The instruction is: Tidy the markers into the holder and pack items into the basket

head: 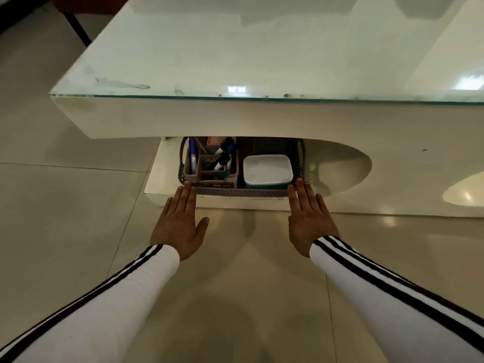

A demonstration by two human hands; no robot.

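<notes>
**Packed basket on the lower shelf, both hands flat at its near corners**

The grey perforated basket (235, 192) sits on the white lower shelf (162, 176) of the desk (183, 119), at 12 o'clock from the hands. In its 9 o'clock half stands the pinkish-brown marker holder (192, 176). The markers (193, 157) stand in its compartments, one blue-capped and upright, others black-capped and leaning. In the 3 o'clock half, just beside the holder, sits a teal tub with a white lid (267, 169).

The left hand (180, 224) reaches to the basket's near corner at 9 o'clock, and the right hand (309, 221) to the near corner at 3 o'clock. Each grip is apart, with fingers straight and close together and clamped on nothing. The fingertips appear to touch the basket wall.

The desk's thick white front overhangs the shelf and hides the far side of the basket and the tops of some markers. A glass top (235, 48) covers the desk. Pale glossy floor tiles (65, 205) lie all round. White sleeves (104, 297) with black stripes enter from 5 and 7 o'clock.
</notes>
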